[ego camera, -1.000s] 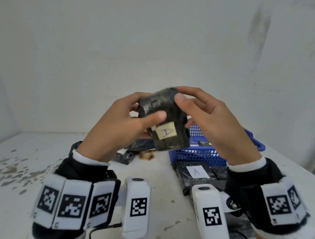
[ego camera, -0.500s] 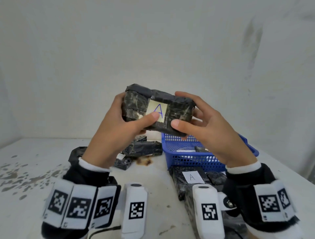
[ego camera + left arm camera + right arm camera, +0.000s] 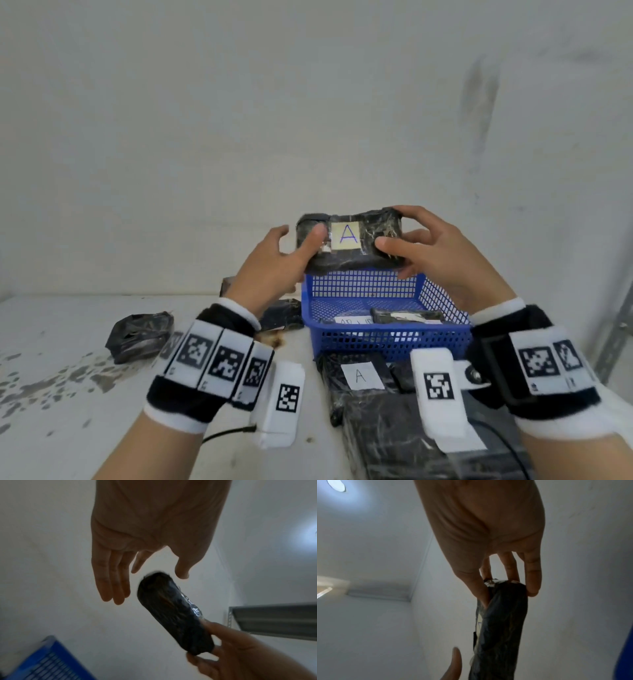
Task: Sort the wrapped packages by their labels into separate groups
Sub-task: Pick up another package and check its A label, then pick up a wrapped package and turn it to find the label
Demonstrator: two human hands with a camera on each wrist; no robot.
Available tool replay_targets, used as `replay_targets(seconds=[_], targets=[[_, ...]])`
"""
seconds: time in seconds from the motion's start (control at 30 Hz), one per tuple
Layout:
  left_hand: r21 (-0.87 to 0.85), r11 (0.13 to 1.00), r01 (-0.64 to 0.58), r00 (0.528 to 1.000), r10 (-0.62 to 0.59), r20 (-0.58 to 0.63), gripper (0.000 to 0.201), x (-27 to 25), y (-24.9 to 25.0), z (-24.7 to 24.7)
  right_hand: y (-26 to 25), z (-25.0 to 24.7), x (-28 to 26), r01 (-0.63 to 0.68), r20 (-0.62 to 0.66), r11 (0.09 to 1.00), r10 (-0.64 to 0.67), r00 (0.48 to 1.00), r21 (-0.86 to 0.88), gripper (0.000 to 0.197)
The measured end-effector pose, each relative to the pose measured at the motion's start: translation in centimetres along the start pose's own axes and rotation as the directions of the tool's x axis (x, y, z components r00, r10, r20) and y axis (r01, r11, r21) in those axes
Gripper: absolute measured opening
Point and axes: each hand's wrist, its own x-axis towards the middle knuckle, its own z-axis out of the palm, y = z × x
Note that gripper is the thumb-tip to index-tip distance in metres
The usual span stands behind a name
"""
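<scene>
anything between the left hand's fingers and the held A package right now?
Bare gap. In the left wrist view the left hand has its fingers spread clear of the held A package, only white wall between. The right hand grips its far end.

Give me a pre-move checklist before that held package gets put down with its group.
1. Label read: held package shows a clear A. Ok.
2. Right hand pinches its end between thumb and fingers. Ok.
3. Left hand: fingers straight and off the package in the wrist view. Not ok as support.
4. Matching group: flat package labelled A lies in front of the blue basket. Ok.
5. Labels on packages inside the basket: cannot tell.
</scene>
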Motion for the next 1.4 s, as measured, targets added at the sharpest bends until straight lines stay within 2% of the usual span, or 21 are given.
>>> replay_targets(seconds=[0.07,0.2,0.3,0.4,0.47,0.53,0.6,0.67,0.7,0.73,0.77,0.83,0.9,1.0,1.17,1.27,1.33,1.4], targets=[[0.073,0.995,0.067,0.998,-0.067,-0.003,0.079,1.9,-1.5,0.8,0.8,-1.4,2.1,-0.068,-0.011,0.992,0.067,0.998,-0.108,0.044],[0.275,0.941,0.197,0.977,-0.211,0.019,0.065,5.1,-4.6,2.2,3.4,-3.4,7.0,-0.201,-0.031,0.913,0.204,0.979,-0.356,0.049],[0.374,0.891,0.256,0.956,-0.29,0.035,0.06,7.3,-6.4,3.3,5.6,-4.2,10.6,-0.292,-0.021,0.8,0.331,0.943,-0.525,0.048],[0.396,0.871,0.291,0.938,-0.341,0.059,0.06,9.4,-8.1,4.3,8.3,-4.4,14.0,-0.371,-0.041,0.669,0.455,0.89,-0.644,0.039],[0.406,0.866,0.292,0.934,-0.35,0.075,0.062,10.6,-9.1,4.9,10.4,-4.6,15.8,-0.358,-0.049,0.566,0.488,0.872,-0.743,0.025],[0.428,0.869,0.248,0.935,-0.33,0.128,0.07,11.3,-10.1,5.8,12.8,-4.9,17.3,-0.289,-0.042,0.457,0.478,0.877,-0.841,0.014],[0.471,0.866,0.166,0.925,-0.302,0.231,0.075,11.5,-11.3,6.7,14.7,-5.2,18.2,-0.255,-0.049,0.371,0.483,0.874,-0.893,0.021],[0.501,0.86,0.098,0.902,-0.29,0.321,0.073,11.7,-12.9,7.4,16.4,-5.6,19.1,-0.246,-0.063,0.285,0.528,0.847,-0.926,0.032],[0.508,0.857,0.082,0.893,-0.29,0.344,0.072,11.9,-13.5,7.6,16.9,-5.8,19.6,-0.225,-0.061,0.24,0.544,0.837,-0.944,0.033],[0.51,0.857,0.077,0.891,-0.289,0.351,0.071,12.0,-14.0,7.7,17.3,-6.1,20.0,-0.205,-0.055,0.209,0.559,0.827,-0.956,0.025],[0.508,0.858,0.073,0.894,-0.283,0.349,0.07,12.0,-14.3,7.7,17.7,-6.4,20.5,-0.178,-0.04,0.199,0.549,0.835,-0.964,0.013],[0.51,0.857,0.077,0.902,-0.278,0.33,0.069,12.3,-14.8,7.8,18.5,-6.6,21.0,-0.136,-0.013,0.19,0.536,0.844,-0.972,0.043],[0.507,0.857,0.091,0.909,-0.28,0.31,0.068,12.5,-15.4,8.0,17.9,-6.0,20.4,-0.127,0.013,0.207,0.569,0.822,-0.97,0.056],[0.5,0.861,0.087,0.911,-0.273,0.311,0.067,12.7,-16.2,8.1,18.0,-5.4,19.9,-0.082,0.077,0.222,0.626,0.776,-0.971,0.053],[0.543,0.837,0.064,0.915,-0.267,0.304,0.065,12.8,-16.4,8.3,19.1,-4.4,19.5,0.031,0.099,0.113,0.671,0.735,-0.993,0.051],[0.543,0.837,0.065,0.916,-0.266,0.301,0.065,12.8,-16.5,8.4,18.8,-3.7,19.3,0.138,0.132,0.043,0.649,0.749,-0.99,0.048],[0.562,0.823,0.077,0.918,-0.279,0.283,0.066,12.7,-16.2,8.4,18.5,-3.6,19.4,0.124,0.122,0.043,0.649,0.751,-0.991,0.051],[0.631,0.765,0.124,0.906,-0.347,0.243,0.067,12.2,-15.3,8.4,17.9,-3.7,19.4,0.105,0.121,0.062,0.619,0.776,-0.993,0.056]])
